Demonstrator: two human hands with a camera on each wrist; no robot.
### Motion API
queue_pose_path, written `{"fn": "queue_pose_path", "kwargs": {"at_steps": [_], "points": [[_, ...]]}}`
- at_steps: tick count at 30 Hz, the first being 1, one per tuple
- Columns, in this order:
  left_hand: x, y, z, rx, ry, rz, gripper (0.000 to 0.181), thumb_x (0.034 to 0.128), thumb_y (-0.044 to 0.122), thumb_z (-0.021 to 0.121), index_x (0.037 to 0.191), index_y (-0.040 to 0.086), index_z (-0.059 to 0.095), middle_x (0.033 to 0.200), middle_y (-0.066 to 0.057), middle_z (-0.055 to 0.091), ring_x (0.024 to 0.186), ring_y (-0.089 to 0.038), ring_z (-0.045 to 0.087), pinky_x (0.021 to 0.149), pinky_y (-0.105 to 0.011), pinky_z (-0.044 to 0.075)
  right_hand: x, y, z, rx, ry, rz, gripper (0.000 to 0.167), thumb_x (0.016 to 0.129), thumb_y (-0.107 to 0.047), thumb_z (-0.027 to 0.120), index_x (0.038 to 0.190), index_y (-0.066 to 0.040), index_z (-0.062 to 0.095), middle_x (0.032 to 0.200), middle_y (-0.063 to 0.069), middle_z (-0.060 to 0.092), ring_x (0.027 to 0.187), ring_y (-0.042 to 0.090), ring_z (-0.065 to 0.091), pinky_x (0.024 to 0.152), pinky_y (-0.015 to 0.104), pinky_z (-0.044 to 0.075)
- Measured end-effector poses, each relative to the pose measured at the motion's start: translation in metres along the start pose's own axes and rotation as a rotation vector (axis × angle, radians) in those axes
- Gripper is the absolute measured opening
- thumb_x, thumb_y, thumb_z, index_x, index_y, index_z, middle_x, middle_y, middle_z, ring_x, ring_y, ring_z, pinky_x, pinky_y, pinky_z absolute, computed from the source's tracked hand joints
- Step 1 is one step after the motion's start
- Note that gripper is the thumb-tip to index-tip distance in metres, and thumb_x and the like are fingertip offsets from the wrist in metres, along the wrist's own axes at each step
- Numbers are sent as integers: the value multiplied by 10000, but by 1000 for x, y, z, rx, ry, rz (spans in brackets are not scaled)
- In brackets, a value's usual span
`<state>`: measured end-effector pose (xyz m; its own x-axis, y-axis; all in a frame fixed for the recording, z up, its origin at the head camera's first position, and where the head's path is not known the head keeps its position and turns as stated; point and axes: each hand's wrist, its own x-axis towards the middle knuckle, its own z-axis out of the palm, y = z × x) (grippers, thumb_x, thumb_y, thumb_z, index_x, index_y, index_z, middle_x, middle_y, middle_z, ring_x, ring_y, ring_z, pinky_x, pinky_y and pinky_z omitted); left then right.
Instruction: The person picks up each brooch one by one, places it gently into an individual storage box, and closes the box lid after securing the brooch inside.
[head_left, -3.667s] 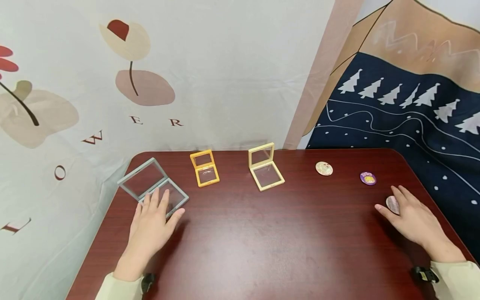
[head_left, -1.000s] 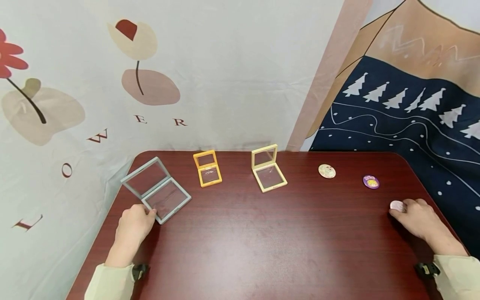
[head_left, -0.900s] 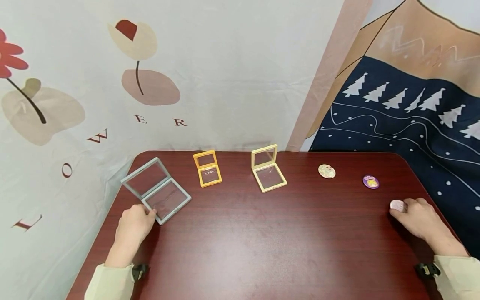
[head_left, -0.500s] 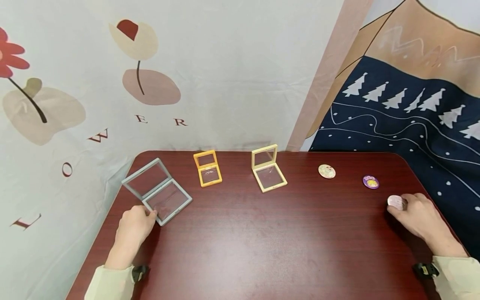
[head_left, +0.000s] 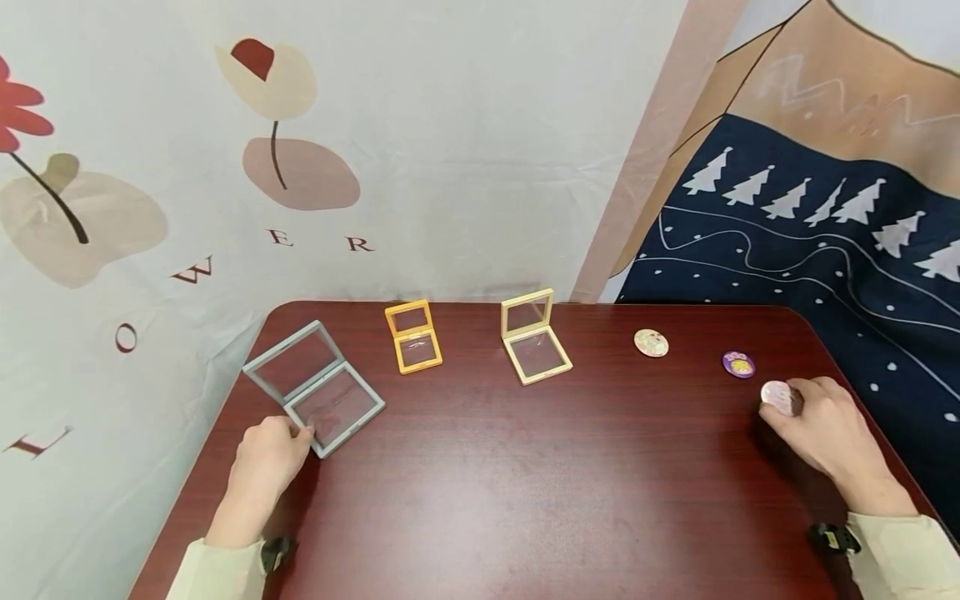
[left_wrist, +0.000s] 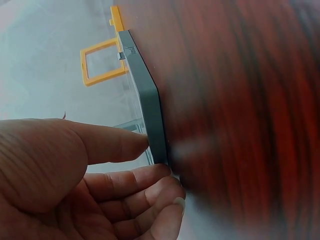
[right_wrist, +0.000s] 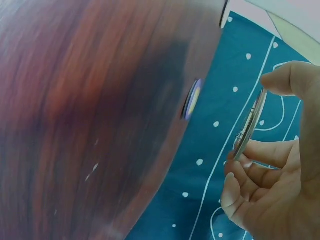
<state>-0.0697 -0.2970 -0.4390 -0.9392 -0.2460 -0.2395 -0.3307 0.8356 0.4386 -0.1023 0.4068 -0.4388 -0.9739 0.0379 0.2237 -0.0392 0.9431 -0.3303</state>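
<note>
Reddish-brown tabletop [head_left: 525, 492] on my feed: left hand [head_left: 268, 450] pinches the gray hinged case [head_left: 314, 382] by its near-left edge, and the right hand [head_left: 831, 433] just lifted the pale pink pin badge [head_left: 777, 397], pinched thumb-to-fingers, so I'd call that pickup done. That grip hides part of its face, and farther off the cream badge [head_left: 651, 342] seems cut off in the right-wrist view.
</note>
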Motion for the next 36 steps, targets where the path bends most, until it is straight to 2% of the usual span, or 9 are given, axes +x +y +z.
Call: {"fn": "queue_pose_path", "kwargs": {"at_steps": [7, 14, 18, 25, 32, 36], "points": [[-3, 2, 1, 5, 0, 9, 313, 1032, 246, 596, 850, 14, 700, 707, -104, 593, 682, -306, 553, 561, -427, 433, 0, -13, 2, 24, 35, -14, 493, 861, -217, 722, 1148, 166, 602, 1115, 357, 549, 1006, 508, 497, 857, 676, 417], [-6, 3, 3, 8, 6, 27, 301, 1022, 244, 614, 833, 31, 711, 703, -97, 598, 685, -310, 560, 568, -439, 441, -1, -26, 2, 42, 23, 11, 509, 876, -223, 712, 1184, 162, 588, 1161, 349, 533, 1058, 501, 477, 867, 676, 417], [-9, 4, 3, 17, 7, 46, 280, 1011, 235, 629, 816, 56, 720, 686, -77, 589, 692, -316, 563, 583, -455, 445, -1, -30, 2, 57, 39, -6, 506, 863, -213, 715, 1180, 161, 590, 1162, 344, 538, 1071, 497, 477, 874, 667, 407], [-14, 7, 6, 25, -4, 77, 288, 1007, 212, 641, 760, 76, 701, 633, -45, 549, 651, -275, 529, 577, -403, 409, -3, -38, 3, 66, 54, -21, 500, 861, -213, 721, 1191, 141, 594, 1164, 324, 545, 1072, 479, 476, 865, 648, 408], [-19, 11, 11, 22, 2, 94, 258, 992, 218, 660, 798, 67, 739, 674, -46, 612, 671, -274, 553, 584, -427, 435, -6, -47, 4, 87, 74, -39, 506, 854, -200, 734, 1190, 150, 590, 1173, 323, 548, 1072, 479, 480, 849, 649, 424], [-22, 12, 13, 26, 15, 110, 294, 991, 207, 666, 716, 106, 683, 614, -20, 538, 639, -253, 513, 570, -395, 401, -6, -52, 7, 93, 98, -59, 515, 839, -198, 745, 1188, 153, 600, 1165, 313, 560, 1072, 474, 493, 856, 646, 428]]}}
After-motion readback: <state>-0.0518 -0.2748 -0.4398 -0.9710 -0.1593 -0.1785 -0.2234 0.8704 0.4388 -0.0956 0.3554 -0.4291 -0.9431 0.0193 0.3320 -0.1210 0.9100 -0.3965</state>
